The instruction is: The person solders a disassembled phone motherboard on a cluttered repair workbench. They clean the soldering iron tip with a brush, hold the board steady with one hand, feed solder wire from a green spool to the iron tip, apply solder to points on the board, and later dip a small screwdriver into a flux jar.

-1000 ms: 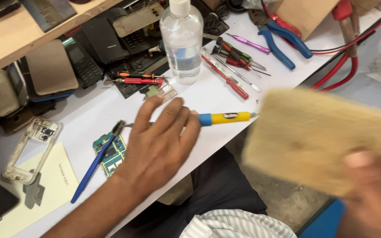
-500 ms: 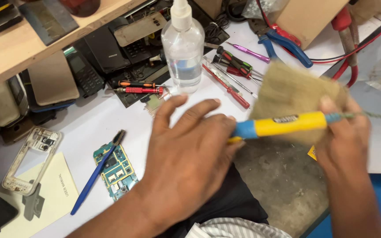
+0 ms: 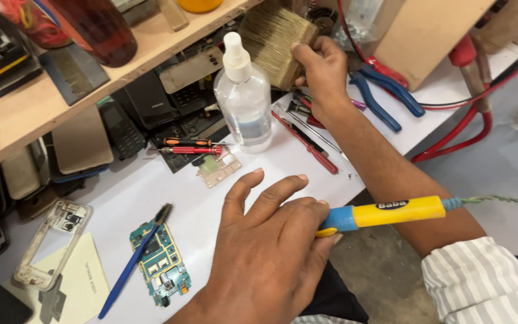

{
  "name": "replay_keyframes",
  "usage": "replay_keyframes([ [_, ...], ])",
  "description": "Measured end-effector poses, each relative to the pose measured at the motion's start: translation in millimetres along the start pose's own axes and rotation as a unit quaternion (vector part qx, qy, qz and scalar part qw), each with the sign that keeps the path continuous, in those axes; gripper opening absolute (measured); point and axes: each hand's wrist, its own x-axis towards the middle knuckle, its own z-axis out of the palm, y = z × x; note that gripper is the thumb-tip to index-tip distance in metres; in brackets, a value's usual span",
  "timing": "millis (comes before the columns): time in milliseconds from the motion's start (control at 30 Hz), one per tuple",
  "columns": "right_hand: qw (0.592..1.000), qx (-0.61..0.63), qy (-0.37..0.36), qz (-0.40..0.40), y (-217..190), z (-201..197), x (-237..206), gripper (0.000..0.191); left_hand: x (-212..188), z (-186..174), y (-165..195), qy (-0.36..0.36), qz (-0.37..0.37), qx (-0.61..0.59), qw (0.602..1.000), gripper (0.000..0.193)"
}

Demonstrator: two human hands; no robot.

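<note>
My left hand [image 3: 265, 252] lies low at the table's front edge, fingers spread. It holds a soldering iron by its yellow and blue handle [image 3: 391, 213], which sticks out to the right with a twisted cord. My right hand [image 3: 325, 69] reaches to the back of the table and grips a wide bristle brush [image 3: 274, 39] just under the wooden shelf [image 3: 61, 102]. A clear spray bottle [image 3: 244, 102] stands left of that hand. A blue-green circuit board [image 3: 160, 264] lies left of my left hand, with a blue-handled tool [image 3: 130, 264] across it.
A bare phone frame [image 3: 49, 240] and a paper leaflet [image 3: 85, 282] lie at the left. Red screwdrivers [image 3: 190, 147], a small pale board [image 3: 218, 168], blue pliers [image 3: 385, 99], a cardboard box [image 3: 433, 30] and a red cable [image 3: 469, 120] crowd the back. Old phones sit under the shelf.
My right hand has carried the brush from near the front edge up to the back by the shelf. My left hand kept the soldering iron and shifted slightly.
</note>
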Motion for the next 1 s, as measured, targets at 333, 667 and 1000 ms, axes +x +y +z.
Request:
replay_keyframes([
  [333, 0.991, 0.092, -0.046, 0.086, 0, 38, 43, 0.02, 9, 3, -9, -0.002, -0.04, 0.004, 0.999, 0.026],
  [667, 0.966, -0.025, -0.21, -0.151, -33, -81, -157, 0.031, 13, 1, -23, 0.064, -0.051, 0.026, 0.996, 0.026],
  [1000, 0.968, 0.093, -0.223, -0.068, -12, -52, -204, 0.048, -2, 1, -29, 0.096, -0.062, 0.08, 0.99, 0.019],
])
